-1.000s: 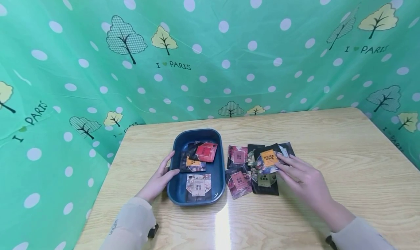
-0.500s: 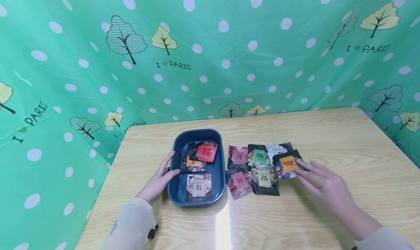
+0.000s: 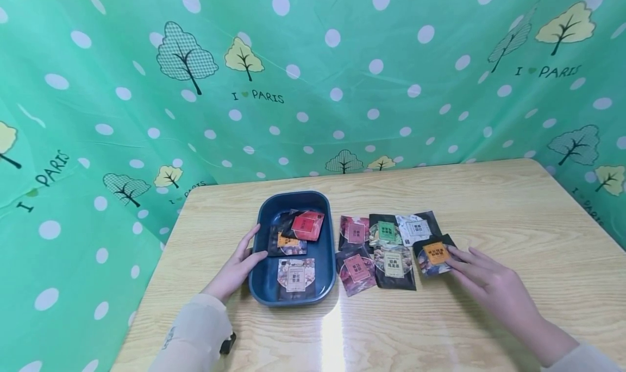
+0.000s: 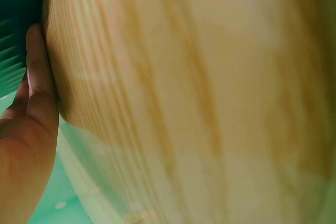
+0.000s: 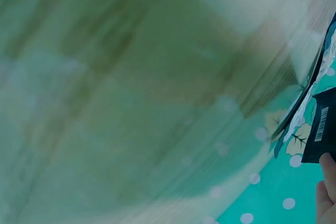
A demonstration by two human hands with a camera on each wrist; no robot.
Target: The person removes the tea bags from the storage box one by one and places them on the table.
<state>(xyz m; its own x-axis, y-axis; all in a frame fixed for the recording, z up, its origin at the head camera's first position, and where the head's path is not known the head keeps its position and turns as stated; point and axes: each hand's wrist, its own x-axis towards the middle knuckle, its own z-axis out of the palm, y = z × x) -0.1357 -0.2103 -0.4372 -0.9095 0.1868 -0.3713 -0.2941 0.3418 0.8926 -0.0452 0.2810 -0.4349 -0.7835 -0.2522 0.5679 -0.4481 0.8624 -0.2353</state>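
My right hand (image 3: 499, 288) pinches a black tea sachet (image 3: 434, 256) with an orange label by its right edge. In the right wrist view, the sachet's dark back with a barcode (image 5: 323, 124) shows beside a fingertip. To its left lie several flat sachets: one with a white label (image 3: 417, 228), one green (image 3: 386, 231), one pale green (image 3: 394, 265) and two pinkish ones (image 3: 357, 268). My left hand (image 3: 237, 266) rests against the left side of a dark blue tray (image 3: 326, 274), fingers fairly straight, thumb at the rim. Inside lie a red-labelled sachet (image 3: 304, 225), an orange-labelled one (image 3: 288, 244) and a white-labelled one (image 3: 296, 278).
A light wood table (image 3: 391, 328) carries everything, with a bright glare streak in front of the tray. Behind it hangs a green curtain (image 3: 313, 117) with dots and trees. A small black object (image 3: 227, 344) shows beside the left sleeve.
My right hand has moved the orange-labelled sachet right and slightly toward me, off the other sachets, uncovering the green, pale green and white labels. The left hand and tray have stayed put.
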